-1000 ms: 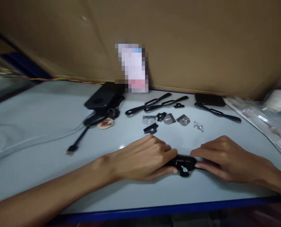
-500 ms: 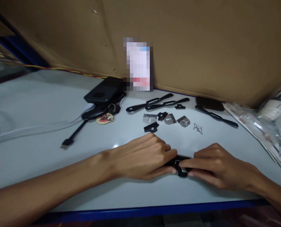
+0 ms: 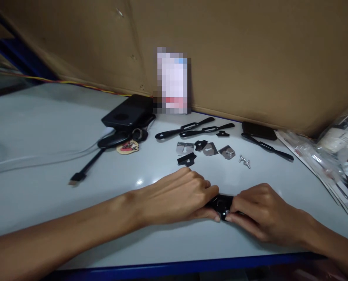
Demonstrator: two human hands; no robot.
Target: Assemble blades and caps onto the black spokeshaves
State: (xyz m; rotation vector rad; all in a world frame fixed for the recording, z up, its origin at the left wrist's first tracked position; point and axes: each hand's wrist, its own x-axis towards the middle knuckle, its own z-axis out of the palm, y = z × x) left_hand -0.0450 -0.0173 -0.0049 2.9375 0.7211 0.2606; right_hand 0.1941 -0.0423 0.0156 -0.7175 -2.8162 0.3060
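A small black part (image 3: 222,203) with a bit of metal on it lies on the pale table (image 3: 45,195) near the front edge. My left hand (image 3: 176,195) is closed over its left end, fingers curled down. From the other side my right hand (image 3: 258,212) pinches the part's right end, fingertips touching the metal bit. Most of the part is hidden under both hands.
Behind the hands lie small metal plates (image 3: 210,149), a wing nut (image 3: 244,160), black brackets (image 3: 187,159) and long black slotted arms (image 3: 194,128). A black box (image 3: 127,114) and a cable plug (image 3: 74,180) sit left. Plastic bags (image 3: 323,156) lie right. A cardboard wall (image 3: 250,58) stands behind.
My right hand has slid left along the black part until its fingertips nearly meet my left hand, covering more of the part. The view shifted slightly.
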